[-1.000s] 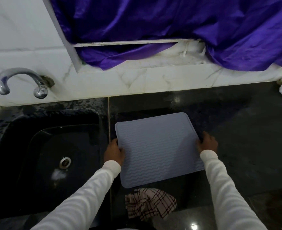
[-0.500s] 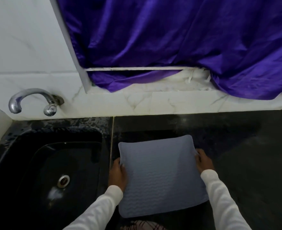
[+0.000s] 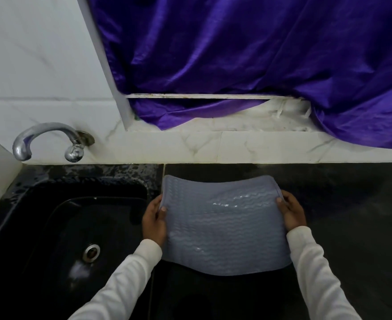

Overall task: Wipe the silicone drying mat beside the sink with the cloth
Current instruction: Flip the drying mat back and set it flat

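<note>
The silicone drying mat [image 3: 225, 225], flat on the worktop [image 3: 340, 215] a second ago, is now lifted and bowed beside the sink [image 3: 58, 227]. The left hand [image 3: 154, 224] and right hand [image 3: 292, 213] each grip a side edge. The cloth has dropped out of view.

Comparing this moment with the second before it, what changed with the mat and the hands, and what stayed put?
The grey silicone mat, flat on the black counter a second ago, is now lifted and bowed. The left hand and right hand went from resting at its side edges to gripping them. The checked cloth has dropped out of view. Sink, tap and purple curtain are unchanged.
</note>
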The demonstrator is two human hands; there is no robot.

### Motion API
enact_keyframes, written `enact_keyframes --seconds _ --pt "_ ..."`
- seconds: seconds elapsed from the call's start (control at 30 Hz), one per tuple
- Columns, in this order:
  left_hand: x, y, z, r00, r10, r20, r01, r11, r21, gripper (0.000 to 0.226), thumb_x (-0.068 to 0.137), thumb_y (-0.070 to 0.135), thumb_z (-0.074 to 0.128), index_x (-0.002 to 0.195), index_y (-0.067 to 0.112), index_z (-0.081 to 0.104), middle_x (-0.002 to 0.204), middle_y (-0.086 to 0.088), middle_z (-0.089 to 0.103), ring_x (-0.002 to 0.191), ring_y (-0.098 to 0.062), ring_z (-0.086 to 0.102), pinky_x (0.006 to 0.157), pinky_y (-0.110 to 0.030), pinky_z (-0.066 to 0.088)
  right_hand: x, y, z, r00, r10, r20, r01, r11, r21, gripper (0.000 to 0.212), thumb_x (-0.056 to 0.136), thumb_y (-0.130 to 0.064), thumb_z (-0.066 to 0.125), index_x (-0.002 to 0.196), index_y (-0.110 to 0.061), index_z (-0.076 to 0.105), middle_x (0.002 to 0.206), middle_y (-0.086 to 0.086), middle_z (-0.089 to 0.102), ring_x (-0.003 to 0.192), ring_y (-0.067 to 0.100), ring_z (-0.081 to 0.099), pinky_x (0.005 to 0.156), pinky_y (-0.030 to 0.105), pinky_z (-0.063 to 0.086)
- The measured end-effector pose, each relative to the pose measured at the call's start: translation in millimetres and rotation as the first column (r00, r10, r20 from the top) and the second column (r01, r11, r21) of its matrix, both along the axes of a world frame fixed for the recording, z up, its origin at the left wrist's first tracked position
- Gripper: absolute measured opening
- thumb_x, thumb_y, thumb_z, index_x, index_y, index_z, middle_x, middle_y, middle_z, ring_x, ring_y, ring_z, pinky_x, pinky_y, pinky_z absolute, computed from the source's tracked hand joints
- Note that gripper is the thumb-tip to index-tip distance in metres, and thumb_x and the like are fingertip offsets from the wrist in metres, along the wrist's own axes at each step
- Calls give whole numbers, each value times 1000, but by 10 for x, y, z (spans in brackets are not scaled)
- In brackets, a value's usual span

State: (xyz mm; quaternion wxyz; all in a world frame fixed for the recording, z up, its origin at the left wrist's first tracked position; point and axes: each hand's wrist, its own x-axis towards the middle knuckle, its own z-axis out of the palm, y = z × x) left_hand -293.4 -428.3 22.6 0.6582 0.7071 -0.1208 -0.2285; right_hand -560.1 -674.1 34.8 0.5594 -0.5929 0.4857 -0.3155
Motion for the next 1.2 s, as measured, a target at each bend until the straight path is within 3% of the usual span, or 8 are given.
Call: enact_keyframes --seconds 0.13,0.37,0.53,0.7,0.9,1.07,1.2 --pt "305 -187 -10 999 30 21 -30 999 -11 32 98 4 52 130 8 54 121 -2 60 106 -11 58 79 -10 46 276 -190 -56 998 -30 48 30 1000 8 26 96 -14 55 122 -12 56 107 3 64 92 15 61 74 24 48" --pt "762 -659 -130 998 -18 67 18 1000 14 29 97 4 53 125 12 55 122 -5 60 109 -18 59 82 -16 47 718 -670 -218 997 -72 -4 72 997 16 28 96 -15 55 125 -11 55 111 4 61 91 14 59 71 22 46" --pt "1008 -837 -395 979 -151 139 122 973 198 30 98 19 55 128 17 56 126 -3 62 114 -21 59 96 -39 48 804 -877 -566 988 -108 -112 115 992 60 26 95 -15 57 120 -9 57 114 9 61 102 26 58 84 35 47" --pt "1020 -890 -503 982 -144 126 88 926 368 33 97 14 52 130 12 51 118 -2 57 105 -20 55 87 -29 41 845 -997 -738 956 -163 -244 177 984 36 21 91 -8 59 112 -9 63 108 8 62 100 29 58 82 33 43" --pt "939 -726 -568 994 -91 58 66 937 344 50 88 28 69 132 18 47 118 -2 61 105 -21 60 91 -36 49 746 -937 -724 927 -163 -339 164 986 -24 33 88 -21 68 119 -12 60 102 7 61 94 24 58 84 32 44" --pt "779 -472 -621 990 -129 53 103 931 350 53 77 32 80 122 27 53 120 4 60 107 -17 60 93 -40 51 506 -812 -723 896 -120 -427 108 993 -52 35 84 -11 68 119 -16 60 99 10 64 96 29 61 88 38 48" --pt "636 -259 -641 974 -206 98 147 894 423 52 77 28 80 123 27 56 125 1 59 112 -20 58 97 -39 48 311 -605 -643 890 -31 -455 29 1000 -11 33 85 -9 66 117 -17 60 96 8 62 92 26 59 81 32 43"
